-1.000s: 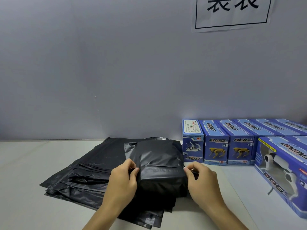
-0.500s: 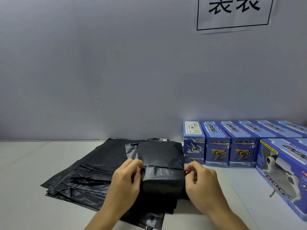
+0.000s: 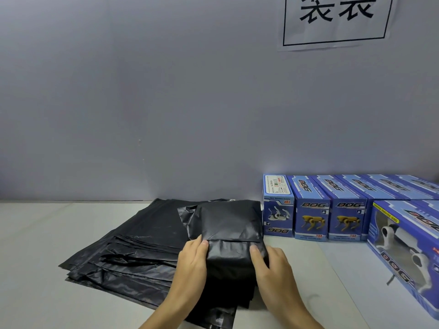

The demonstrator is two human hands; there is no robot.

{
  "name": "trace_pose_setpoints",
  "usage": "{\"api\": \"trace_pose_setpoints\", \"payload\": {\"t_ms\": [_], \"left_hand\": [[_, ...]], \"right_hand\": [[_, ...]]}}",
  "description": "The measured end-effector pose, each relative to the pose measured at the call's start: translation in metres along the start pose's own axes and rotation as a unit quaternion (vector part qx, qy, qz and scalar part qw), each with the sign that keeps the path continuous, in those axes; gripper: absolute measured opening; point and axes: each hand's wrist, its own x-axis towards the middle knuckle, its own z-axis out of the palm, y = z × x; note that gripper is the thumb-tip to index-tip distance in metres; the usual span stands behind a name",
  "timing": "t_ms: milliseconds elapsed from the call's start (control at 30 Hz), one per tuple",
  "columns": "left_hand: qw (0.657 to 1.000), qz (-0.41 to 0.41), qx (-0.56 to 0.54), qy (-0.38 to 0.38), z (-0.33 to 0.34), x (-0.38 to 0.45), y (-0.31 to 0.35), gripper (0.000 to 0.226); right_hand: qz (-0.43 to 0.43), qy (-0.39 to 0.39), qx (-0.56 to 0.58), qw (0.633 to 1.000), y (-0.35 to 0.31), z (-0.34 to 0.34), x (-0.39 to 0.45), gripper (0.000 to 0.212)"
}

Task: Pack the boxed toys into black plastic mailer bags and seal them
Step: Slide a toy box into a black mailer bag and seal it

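A boxed toy wrapped in a black mailer bag [image 3: 228, 224] lies on top of a stack of flat black mailer bags [image 3: 133, 248]. The bag's flap is folded over the box, its edge running across the top. My left hand [image 3: 190, 267] holds the package's left side, thumb on the flap edge. My right hand [image 3: 273, 267] holds the right side, thumb on top. A row of blue DOG toy boxes [image 3: 313, 217] stands to the right against the wall.
A larger blue DOG box [image 3: 403, 252] lies at the right edge of the white table [image 3: 31, 269]. A grey wall rises behind, with a paper sign [image 3: 337, 20] taped high up. Bare table surface shows at the left.
Both hands have slid a little toward me along the package's sides, and the flap now lies flatter on the box. The camera tilted slightly.
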Motion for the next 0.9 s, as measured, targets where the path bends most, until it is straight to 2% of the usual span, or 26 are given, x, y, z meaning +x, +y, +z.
{"api": "trace_pose_setpoints", "payload": {"t_ms": [67,133,233,300,367,467,533,633,700,767,833,900], "left_hand": [[1.0,0.009,-0.004,0.019,0.002,-0.002,0.0,0.025],[0.997,0.018,-0.066,0.034,0.003,-0.007,0.008,0.031],[0.973,0.061,-0.223,0.017,0.008,-0.014,0.021,0.034],[0.96,0.074,-0.269,0.014,0.013,-0.018,0.028,0.03],[0.957,0.075,-0.278,0.015,0.021,-0.022,0.033,0.035],[0.963,0.073,-0.26,-0.002,0.031,-0.023,0.042,0.047],[0.974,0.093,-0.207,-0.026,0.035,-0.016,0.045,0.051],[0.975,0.138,-0.165,-0.056,0.039,0.001,0.044,0.038],[0.971,0.166,-0.169,-0.009,0.043,0.012,0.037,0.034],[0.972,0.174,-0.15,0.048,0.048,0.02,0.025,0.032],[0.979,0.165,-0.086,0.083,0.052,0.027,0.006,0.027],[0.988,0.117,-0.018,0.098,0.052,0.037,-0.013,0.031]], "right_hand": [[-0.014,0.009,-0.003,1.0,-0.001,0.002,-0.003,0.035],[-0.041,0.024,0.027,0.998,-0.009,0.004,-0.007,0.039],[-0.082,0.053,0.158,0.983,-0.023,0.006,-0.014,0.036],[-0.087,0.068,0.222,0.969,-0.027,0.004,-0.017,0.04],[-0.083,0.091,0.252,0.96,-0.03,-0.001,-0.017,0.041],[-0.084,0.162,0.266,0.947,-0.035,-0.014,-0.013,0.039],[-0.078,0.198,0.268,0.94,-0.038,-0.028,-0.007,0.037],[-0.06,0.213,0.28,0.934,-0.036,-0.053,0.009,0.021],[-0.056,0.215,0.272,0.936,-0.031,-0.071,0.021,0.01],[-0.054,0.204,0.252,0.945,-0.029,-0.088,0.031,0.015],[-0.053,0.182,0.24,0.952,-0.029,-0.105,0.039,0.024],[-0.032,0.151,0.226,0.962,-0.035,-0.127,0.043,0.025]]}}
